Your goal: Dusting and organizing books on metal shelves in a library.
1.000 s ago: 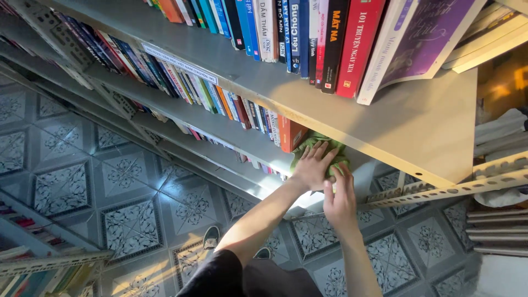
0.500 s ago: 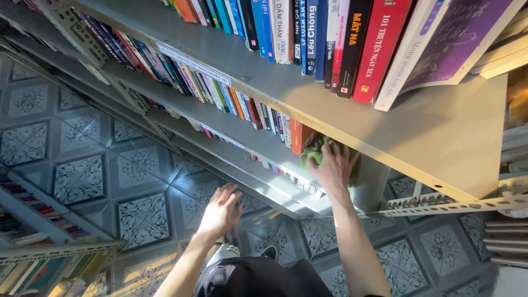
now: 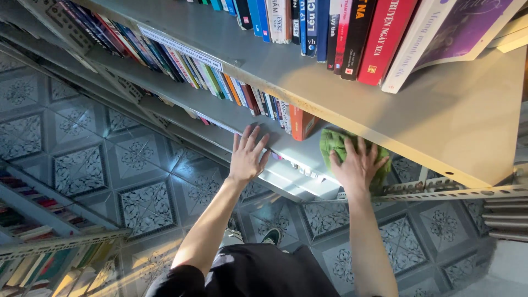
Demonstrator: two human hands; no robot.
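I look down a grey metal bookshelf (image 3: 451,121) with rows of upright books. My right hand (image 3: 356,164) lies flat on a green cloth (image 3: 336,144), pressing it onto a bare stretch of the second shelf. An orange book (image 3: 301,122) ends the row just left of the cloth. My left hand (image 3: 247,154) rests with spread fingers on the front edge of that same shelf, under the row of books, and holds nothing.
The top shelf carries red (image 3: 388,36), blue and purple (image 3: 456,33) books. Below lies a patterned grey tile floor (image 3: 77,170). Another shelf with books (image 3: 33,264) stands at the lower left. My shoe (image 3: 271,236) shows on the floor.
My left hand left the cloth, dropped away, then rose to rest on the shelf edge left of it. My right hand stays on the green cloth.
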